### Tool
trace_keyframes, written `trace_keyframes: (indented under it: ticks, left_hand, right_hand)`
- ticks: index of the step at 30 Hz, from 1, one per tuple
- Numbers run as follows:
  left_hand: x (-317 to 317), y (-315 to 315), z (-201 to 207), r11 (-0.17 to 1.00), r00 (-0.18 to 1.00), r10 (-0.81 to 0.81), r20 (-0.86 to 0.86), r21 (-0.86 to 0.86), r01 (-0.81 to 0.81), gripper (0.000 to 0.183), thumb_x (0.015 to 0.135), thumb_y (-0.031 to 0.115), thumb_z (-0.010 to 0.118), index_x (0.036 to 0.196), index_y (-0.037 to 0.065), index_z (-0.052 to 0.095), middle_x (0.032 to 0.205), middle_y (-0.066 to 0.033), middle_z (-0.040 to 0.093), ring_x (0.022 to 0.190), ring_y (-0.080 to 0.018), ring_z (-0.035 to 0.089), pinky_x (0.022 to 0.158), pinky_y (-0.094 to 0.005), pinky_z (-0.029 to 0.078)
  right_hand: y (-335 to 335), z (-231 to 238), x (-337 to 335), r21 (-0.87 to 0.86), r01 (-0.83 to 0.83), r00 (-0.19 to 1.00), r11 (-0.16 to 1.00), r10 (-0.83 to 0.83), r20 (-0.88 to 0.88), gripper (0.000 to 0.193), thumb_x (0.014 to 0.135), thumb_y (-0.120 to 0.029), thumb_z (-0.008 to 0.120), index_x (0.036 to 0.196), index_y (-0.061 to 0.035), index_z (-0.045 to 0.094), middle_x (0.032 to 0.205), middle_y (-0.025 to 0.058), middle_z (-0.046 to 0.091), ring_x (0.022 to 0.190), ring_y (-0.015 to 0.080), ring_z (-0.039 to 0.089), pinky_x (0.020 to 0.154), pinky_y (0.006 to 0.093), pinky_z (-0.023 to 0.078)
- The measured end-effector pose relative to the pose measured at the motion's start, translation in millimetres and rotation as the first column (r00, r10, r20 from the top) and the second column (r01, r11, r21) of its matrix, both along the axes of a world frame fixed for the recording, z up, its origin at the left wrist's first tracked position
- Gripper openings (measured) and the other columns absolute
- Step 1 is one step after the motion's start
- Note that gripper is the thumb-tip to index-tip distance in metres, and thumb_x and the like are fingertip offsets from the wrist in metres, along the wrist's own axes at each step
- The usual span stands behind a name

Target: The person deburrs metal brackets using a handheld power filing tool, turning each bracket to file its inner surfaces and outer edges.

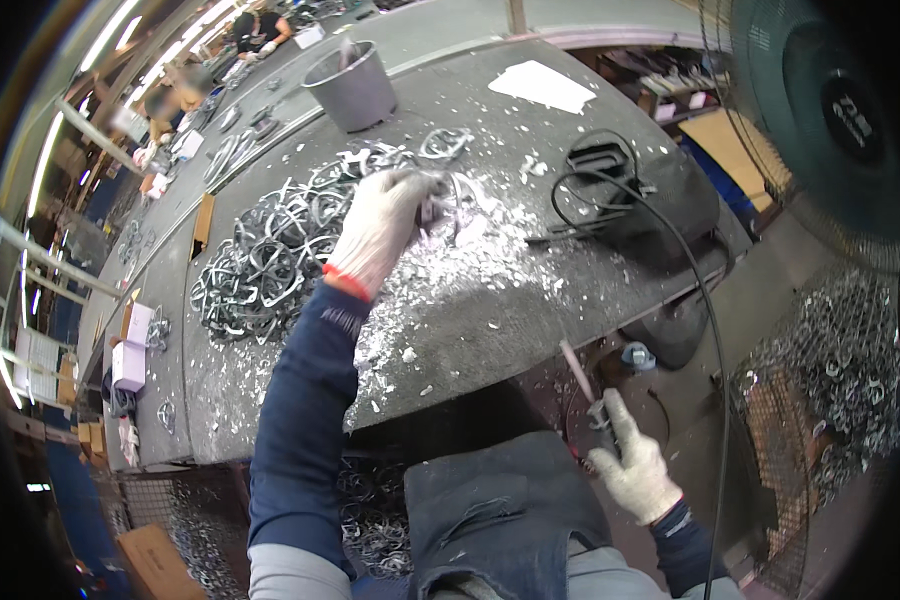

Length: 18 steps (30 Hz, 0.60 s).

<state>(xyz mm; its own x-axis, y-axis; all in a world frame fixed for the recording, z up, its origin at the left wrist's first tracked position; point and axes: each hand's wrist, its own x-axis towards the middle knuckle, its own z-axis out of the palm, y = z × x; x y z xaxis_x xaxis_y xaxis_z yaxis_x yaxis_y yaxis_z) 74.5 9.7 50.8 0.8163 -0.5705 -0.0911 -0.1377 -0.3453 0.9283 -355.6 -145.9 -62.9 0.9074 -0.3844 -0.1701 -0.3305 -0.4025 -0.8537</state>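
Now, the white-gloved left hand [378,215] curls at the edge of tangled, shiny grey loops [270,250] on the dark grey surface [460,335]; I cannot tell what it holds. The white-gloved right hand [638,475] wraps round a pale-tipped grey tool [602,412] beyond the near edge.

Reading the clock from the middle of the view, the gloved left hand [382,222] is toward 11 o'clock, its fingers down among white flakes [500,245] on the grey tabletop [460,350]; what they touch is hard to make out. Beside it, around 9 to 10 o'clock, spreads a heap of grey looped parts [260,260]. Between 4 and 5 o'clock, past the tabletop's near edge, the gloved right hand [632,465] grips a tool [600,415] with a slim pale rod [576,368]. A grey tub [358,105] stands at 11 o'clock, a white sheet [542,87] lies at 1, and a fan [850,115] fills the rim at 2.
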Motion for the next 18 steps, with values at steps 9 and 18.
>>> trace_keyframes:
  ticks: [9,18]
  left_hand:
    - [-114,39,-60,0.983,0.825,-0.14,0.548,0.176,0.05,0.047,0.104,0.014,0.071,0.15,0.0,0.07,0.143,-0.0266,0.072,0.128,-0.0413,0.074,0.112,-0.0467,0.057]
    - [-106,45,-48,0.793,0.662,-0.603,0.446,0.424,0.437,0.084,0.08,0.005,0.089,0.159,0.003,0.061,0.163,-0.0251,0.061,0.147,-0.0467,0.062,0.125,-0.0512,0.051]
  right_hand:
    - [-31,31,21,-0.166,-0.222,0.973,0.961,0.208,-0.099,0.079,0.1,-0.019,0.077,0.174,-0.0229,0.049,0.121,0.0233,0.081,0.112,0.0463,0.079,0.096,0.051,0.065]
    - [-29,52,48,-0.325,-0.426,0.89,0.844,0.325,-0.321,0.078,0.102,-0.025,0.076,0.175,-0.0279,0.048,0.101,0.02,0.08,0.096,0.0437,0.081,0.085,0.0551,0.066]
